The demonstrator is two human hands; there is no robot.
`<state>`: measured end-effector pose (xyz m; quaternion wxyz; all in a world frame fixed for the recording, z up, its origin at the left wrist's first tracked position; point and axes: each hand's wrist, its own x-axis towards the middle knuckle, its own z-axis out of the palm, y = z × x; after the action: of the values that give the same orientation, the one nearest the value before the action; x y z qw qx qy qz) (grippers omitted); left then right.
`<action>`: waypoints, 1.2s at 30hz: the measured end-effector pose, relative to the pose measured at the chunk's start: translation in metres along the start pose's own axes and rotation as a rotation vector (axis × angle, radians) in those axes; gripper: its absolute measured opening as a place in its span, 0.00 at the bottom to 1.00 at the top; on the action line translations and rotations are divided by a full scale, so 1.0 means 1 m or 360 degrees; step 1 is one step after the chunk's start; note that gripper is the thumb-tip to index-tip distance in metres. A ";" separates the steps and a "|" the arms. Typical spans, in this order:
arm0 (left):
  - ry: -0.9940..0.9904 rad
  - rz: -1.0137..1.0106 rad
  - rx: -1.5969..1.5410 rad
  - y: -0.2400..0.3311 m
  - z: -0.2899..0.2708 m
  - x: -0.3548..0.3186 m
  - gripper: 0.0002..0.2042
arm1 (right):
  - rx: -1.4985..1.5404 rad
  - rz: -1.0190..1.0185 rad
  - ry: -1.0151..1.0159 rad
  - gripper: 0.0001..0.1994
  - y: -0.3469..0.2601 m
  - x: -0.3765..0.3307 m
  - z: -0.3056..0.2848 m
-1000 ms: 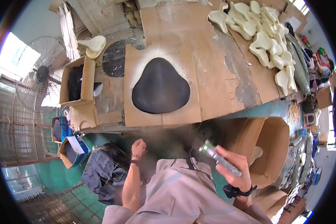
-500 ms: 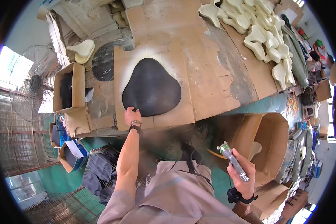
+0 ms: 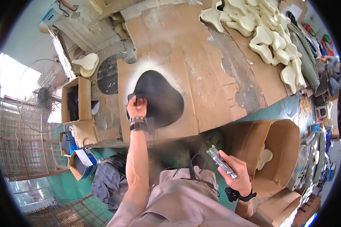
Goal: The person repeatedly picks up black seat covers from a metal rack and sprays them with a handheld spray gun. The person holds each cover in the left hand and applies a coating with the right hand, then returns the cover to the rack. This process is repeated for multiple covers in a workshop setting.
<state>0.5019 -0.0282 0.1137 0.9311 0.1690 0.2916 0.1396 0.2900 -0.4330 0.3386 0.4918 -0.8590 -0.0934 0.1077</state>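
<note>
On a cardboard-covered bench lies a black, rounded-triangular saddle cover, its narrow end pointing away from me. My left hand is closed on its left edge, which looks lifted and folded toward the fingers; that area is slightly blurred. A pale sprayed haze surrounds the cover on the cardboard sheet. In front of my body at the right, my right hand is wrapped round a metallic spray gun with a green ring at its front end, held away from the bench.
Cream foam saddle pads are heaped at the far right of the bench. Two more pads lie far left, behind a carton with dark pieces. A large open carton stands right of me, a wire fan at the left.
My left hand has moved up and away along the cover's left edge, which now rises with it. The right hand with the spray gun has shifted slightly left. The view has tilted a little.
</note>
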 end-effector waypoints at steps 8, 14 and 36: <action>-0.0762 0.0357 -0.0436 0.092 0.128 -0.075 0.17 | 0.0002 -0.0170 -0.0154 0.29 -0.003 0.029 0.001; -0.0843 0.0693 -0.0416 0.153 0.064 -0.173 0.18 | -0.0017 -0.0261 -0.0449 0.28 -0.014 0.059 0.014; 0.1425 0.1919 -0.1630 0.028 -0.360 -0.577 0.16 | -0.0519 -0.0977 -0.1824 0.24 -0.116 0.020 0.177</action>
<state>-0.1711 -0.1256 0.1329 0.4612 -0.2115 0.3906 0.7681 0.2536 -0.2237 0.3495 0.2368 -0.6638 -0.5948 0.3866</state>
